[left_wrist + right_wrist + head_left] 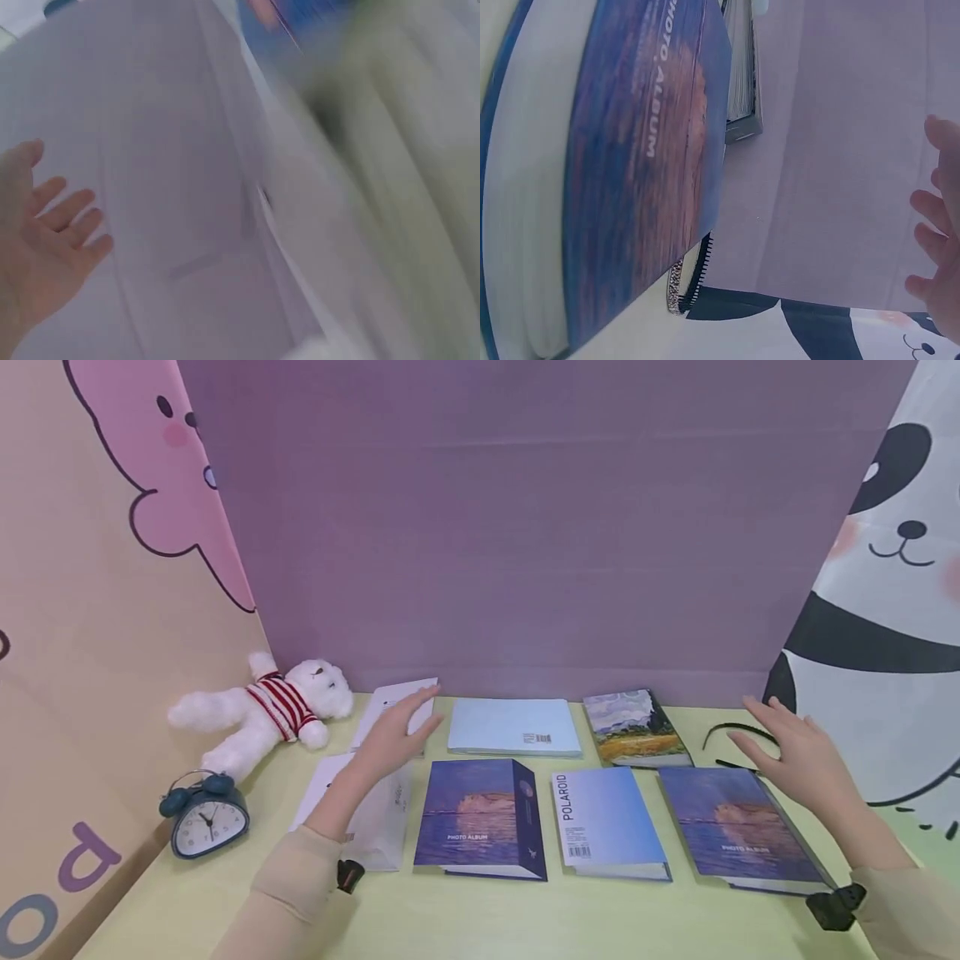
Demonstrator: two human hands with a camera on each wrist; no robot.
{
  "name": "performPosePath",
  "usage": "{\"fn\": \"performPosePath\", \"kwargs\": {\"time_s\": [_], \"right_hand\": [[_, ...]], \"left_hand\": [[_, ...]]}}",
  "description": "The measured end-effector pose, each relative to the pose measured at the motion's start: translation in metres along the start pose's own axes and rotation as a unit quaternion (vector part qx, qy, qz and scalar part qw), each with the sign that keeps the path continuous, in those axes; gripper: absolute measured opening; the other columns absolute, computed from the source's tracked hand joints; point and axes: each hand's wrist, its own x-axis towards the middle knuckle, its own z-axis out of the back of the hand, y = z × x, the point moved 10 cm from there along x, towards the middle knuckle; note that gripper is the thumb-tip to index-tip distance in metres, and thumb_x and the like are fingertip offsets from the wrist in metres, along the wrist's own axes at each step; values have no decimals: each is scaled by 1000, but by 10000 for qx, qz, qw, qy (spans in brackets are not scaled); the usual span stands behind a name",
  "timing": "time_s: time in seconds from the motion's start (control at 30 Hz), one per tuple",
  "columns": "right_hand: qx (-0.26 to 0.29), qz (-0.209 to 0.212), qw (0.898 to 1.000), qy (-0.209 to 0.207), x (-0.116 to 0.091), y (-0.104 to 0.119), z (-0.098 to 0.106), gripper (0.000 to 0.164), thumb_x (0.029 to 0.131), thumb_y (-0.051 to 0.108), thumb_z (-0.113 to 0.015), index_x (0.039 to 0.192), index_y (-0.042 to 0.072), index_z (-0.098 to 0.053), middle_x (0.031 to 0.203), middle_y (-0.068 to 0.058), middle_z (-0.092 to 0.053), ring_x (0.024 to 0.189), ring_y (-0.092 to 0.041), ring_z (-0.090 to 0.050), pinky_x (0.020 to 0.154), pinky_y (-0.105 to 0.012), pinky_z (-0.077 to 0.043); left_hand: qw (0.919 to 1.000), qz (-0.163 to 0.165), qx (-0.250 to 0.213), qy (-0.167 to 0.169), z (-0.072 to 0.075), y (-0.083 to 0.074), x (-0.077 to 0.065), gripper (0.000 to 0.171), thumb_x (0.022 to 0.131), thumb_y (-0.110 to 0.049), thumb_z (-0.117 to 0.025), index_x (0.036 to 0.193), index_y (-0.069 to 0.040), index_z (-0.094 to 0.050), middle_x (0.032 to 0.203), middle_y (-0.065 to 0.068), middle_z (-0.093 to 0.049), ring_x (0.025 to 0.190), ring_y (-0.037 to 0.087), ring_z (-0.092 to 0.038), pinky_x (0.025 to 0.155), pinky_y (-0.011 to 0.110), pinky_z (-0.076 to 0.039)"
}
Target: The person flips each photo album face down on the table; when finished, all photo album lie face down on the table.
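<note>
My left hand (393,735) hovers with fingers extended over the white albums, a back one (375,706) and a front one (386,839) partly hidden by the forearm. In the left wrist view that hand (52,255) holds nothing. Over at the right, my other hand (806,760) is raised above a purple-blue photo album (742,827) and beside a black toothed headband (738,727). The right wrist view has this hand (941,225) with spread fingers, apart from the photo album (645,165).
Between the hands lie another photo album (472,814), a blue Polaroid album (607,818), a pale blue album (513,722) and a landscape-painted album (633,727). A white plush bear (262,706) and an alarm clock (210,822) occupy the left. A purple backdrop (525,527) rises behind.
</note>
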Motion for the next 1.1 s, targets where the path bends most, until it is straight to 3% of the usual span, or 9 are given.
{"fn": "performPosePath", "kwargs": {"time_s": [0.13,0.27,0.53,0.7,0.9,1.1], "right_hand": [[-241,47,9996,124,5,-1,-5,73,92,43,-56,150,11,-24,150,-23,-28,144,-36,-11,114,-57,5],[-513,23,9984,242,8,-6,-14,83,88,50,-57,151,10,-19,153,-23,-18,144,-37,-1,111,-62,10],[-608,-199,9955,703,6,-16,-42,100,81,56,-62,152,16,-5,156,-22,-5,142,-43,6,101,-67,21],[-538,-307,9927,1036,2,-18,-62,102,81,60,-60,152,21,2,157,-19,4,141,-43,14,96,-68,27],[-482,-299,9912,1198,-4,-15,-77,103,80,62,-59,152,20,1,156,-20,2,139,-47,12,94,-72,25],[-426,-363,9908,1229,-7,-11,-78,103,80,62,-59,152,18,0,156,-22,1,139,-48,12,95,-74,21]], "left_hand": [[9964,-30,771,-341,37,29,-16,54,95,-32,-55,141,-7,-43,146,15,-40,139,32,-29,112,49,-26],[9851,132,1692,-284,60,60,-32,67,91,-42,-57,144,-7,-37,151,17,-29,143,34,-16,115,54,-15],[9605,555,2724,127,76,113,-55,94,82,-62,-57,152,-15,-16,158,15,-4,145,32,10,109,67,3],[9531,671,2930,343,78,131,-64,101,78,-67,-57,152,-17,-9,158,17,-1,144,37,10,107,67,11],[9549,889,2779,546,79,145,-76,102,79,-65,-59,153,-18,-7,157,19,0,142,43,4,105,69,11],[9562,943,2716,559,80,148,-79,101,79,-65,-58,153,-20,-4,158,17,4,142,43,2,106,69,10]]}}
